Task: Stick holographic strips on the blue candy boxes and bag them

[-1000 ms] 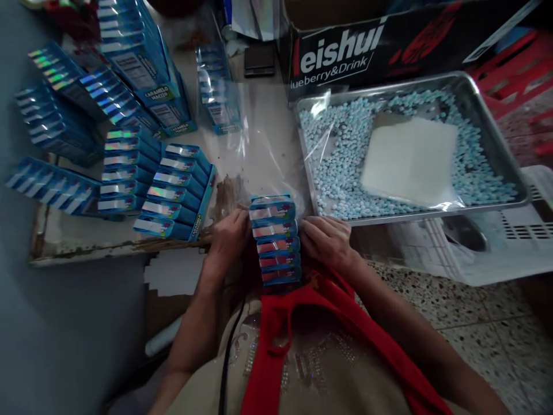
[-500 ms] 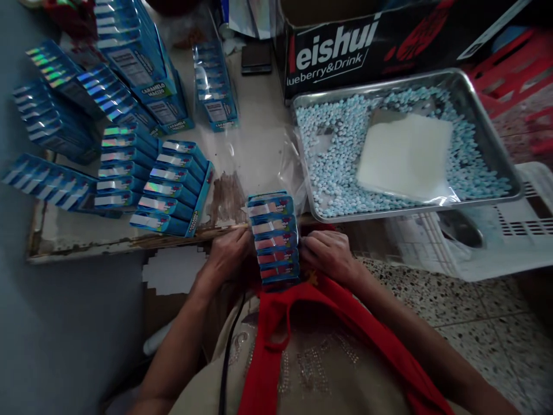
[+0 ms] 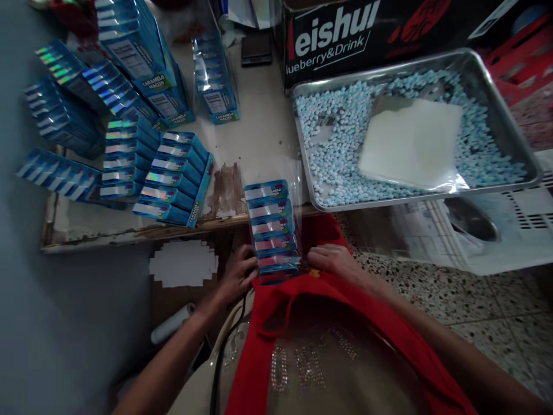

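Observation:
A pack of several small blue boxes (image 3: 271,226) in a clear plastic wrap (image 3: 295,187) lies between my hands, its upper end over the table edge and its lower end against the red apron (image 3: 326,230). My left hand (image 3: 242,268) is at the pack's lower left side, with fingers bent; what they pinch is too small to make out. On the lower right, my right hand (image 3: 330,259) has its fingers curled at the end of the wrap, against the apron.
Stacked packs of blue boxes (image 3: 173,178) cover the table's left part. A metal tray (image 3: 371,203) of pale blue candies, with a white sheet (image 3: 410,141), stands at right. Behind it are a black carton (image 3: 332,43) and a small dark device (image 3: 256,51).
My left hand has moved down and in along the pack. My right hand sits slightly lower. More clear wrap shows at the pack's right side, and the view has shifted a little.

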`<action>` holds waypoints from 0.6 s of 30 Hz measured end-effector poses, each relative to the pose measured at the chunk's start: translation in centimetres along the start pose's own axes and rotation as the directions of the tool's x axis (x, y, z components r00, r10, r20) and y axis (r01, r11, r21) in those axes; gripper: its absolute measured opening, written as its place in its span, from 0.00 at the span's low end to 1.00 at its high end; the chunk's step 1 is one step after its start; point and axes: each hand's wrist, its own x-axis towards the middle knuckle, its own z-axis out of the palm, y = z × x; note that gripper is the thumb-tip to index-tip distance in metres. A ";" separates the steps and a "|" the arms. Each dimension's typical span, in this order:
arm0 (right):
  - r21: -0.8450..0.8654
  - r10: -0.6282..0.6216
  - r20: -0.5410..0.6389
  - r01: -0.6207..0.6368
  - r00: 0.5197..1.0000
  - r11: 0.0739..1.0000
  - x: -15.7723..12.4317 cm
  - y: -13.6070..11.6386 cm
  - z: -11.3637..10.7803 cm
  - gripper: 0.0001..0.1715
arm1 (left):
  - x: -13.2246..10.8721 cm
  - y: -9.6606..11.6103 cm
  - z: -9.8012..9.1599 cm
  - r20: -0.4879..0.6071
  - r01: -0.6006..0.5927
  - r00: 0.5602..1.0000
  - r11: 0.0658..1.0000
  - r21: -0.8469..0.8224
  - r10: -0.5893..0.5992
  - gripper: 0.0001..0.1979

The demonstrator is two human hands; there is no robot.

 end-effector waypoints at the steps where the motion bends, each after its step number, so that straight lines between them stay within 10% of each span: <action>1: 0.067 0.067 -0.052 -0.064 0.996 0.996 0.3 0.0 0.5 0.10 | 0.1 0.3 0.3 -0.024 0.016 1.000 0.991 -0.133 -0.020 0.13; 7: 0.428 0.191 -0.206 -0.087 0.960 0.900 4.1 -1.1 1.3 0.37 | 0.9 2.3 0.7 -0.247 0.086 0.935 0.840 -0.536 -0.253 0.37; 13: 0.459 0.201 -0.226 -0.077 0.953 0.885 6.1 -1.6 -2.8 0.44 | 2.8 3.0 -0.8 -0.423 0.245 0.868 0.965 -0.091 -0.260 0.35; 18: 0.438 0.270 -0.208 -0.157 0.940 0.885 5.6 -1.6 -1.3 0.58 | 4.0 1.9 -1.1 -0.527 0.119 0.849 0.982 0.146 -0.025 0.58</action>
